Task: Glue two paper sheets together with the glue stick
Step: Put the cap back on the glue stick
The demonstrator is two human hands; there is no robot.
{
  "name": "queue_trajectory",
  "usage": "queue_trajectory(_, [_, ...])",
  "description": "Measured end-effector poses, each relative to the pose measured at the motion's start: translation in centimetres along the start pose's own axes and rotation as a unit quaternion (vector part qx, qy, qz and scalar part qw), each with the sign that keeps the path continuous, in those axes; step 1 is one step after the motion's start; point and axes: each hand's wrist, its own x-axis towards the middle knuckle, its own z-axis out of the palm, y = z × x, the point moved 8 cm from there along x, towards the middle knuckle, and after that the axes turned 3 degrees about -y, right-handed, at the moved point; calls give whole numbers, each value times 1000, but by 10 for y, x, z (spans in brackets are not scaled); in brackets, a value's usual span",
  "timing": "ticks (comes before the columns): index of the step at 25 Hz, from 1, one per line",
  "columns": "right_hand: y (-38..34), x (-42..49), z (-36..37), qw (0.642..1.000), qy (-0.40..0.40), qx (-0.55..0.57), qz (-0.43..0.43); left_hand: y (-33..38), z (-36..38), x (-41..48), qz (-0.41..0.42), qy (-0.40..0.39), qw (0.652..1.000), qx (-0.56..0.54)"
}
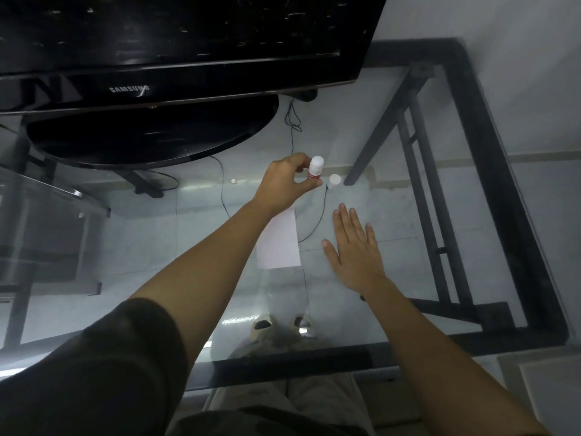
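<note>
My left hand (284, 182) grips a white glue stick (314, 168) with a red label, holding it upright above the glass table. A small white cap (334, 180) stands on the glass just right of it, apart from the stick. A white paper sheet (279, 239) lies flat on the glass under my left forearm, partly hidden by it. I cannot tell whether it is one sheet or two stacked. My right hand (353, 247) rests flat on the glass to the right of the paper, fingers spread, palm down, holding nothing.
A black monitor (176, 42) on an oval stand (151, 136) fills the far left of the glass table (424, 215). The table's black frame (503, 190) runs along the right and near edges. A thin black cable (317, 215) shows beside the paper. My legs and feet show through the glass.
</note>
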Motion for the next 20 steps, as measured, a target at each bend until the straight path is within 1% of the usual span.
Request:
queue_trajectory(3, [0, 1, 1, 1000, 1, -3, -8, 2, -5, -2, -18, -13, 999, -37])
queue_trajectory(5, [0, 2, 0, 1000, -5, 17, -14, 4, -13, -13, -27, -25, 998, -59])
queue_trajectory(7, [1, 3, -10, 997, 4, 79, -10, 4, -24, -28, -42, -23, 994, -97])
queue_trajectory(9, [-2, 3, -31, 984, 46, 170, 3, 4, -38, -49, -60, -2, 989, -132])
queue_trajectory(10, [-5, 2, -44, 972, 71, 223, 10, 5, -47, -60, -65, 19, 988, -142])
queue_trajectory(12, [-16, 0, -70, 937, 106, 333, 20, 8, -65, -80, -71, 69, 982, -160])
queue_trajectory(14, [-32, 0, -92, 906, 116, 407, 21, 13, -78, -96, -66, 103, 978, -166])
queue_trajectory(16, [-52, 0, -107, 874, 100, 476, 11, 22, -85, -108, -46, 119, 981, -146])
queue_trajectory(18, [-70, 4, -115, 843, 66, 534, 1, 28, -88, -112, -33, 123, 984, -122])
queue_trajectory(20, [-86, 3, -125, 830, 49, 556, -24, 34, -90, -115, -23, 125, 986, -109])
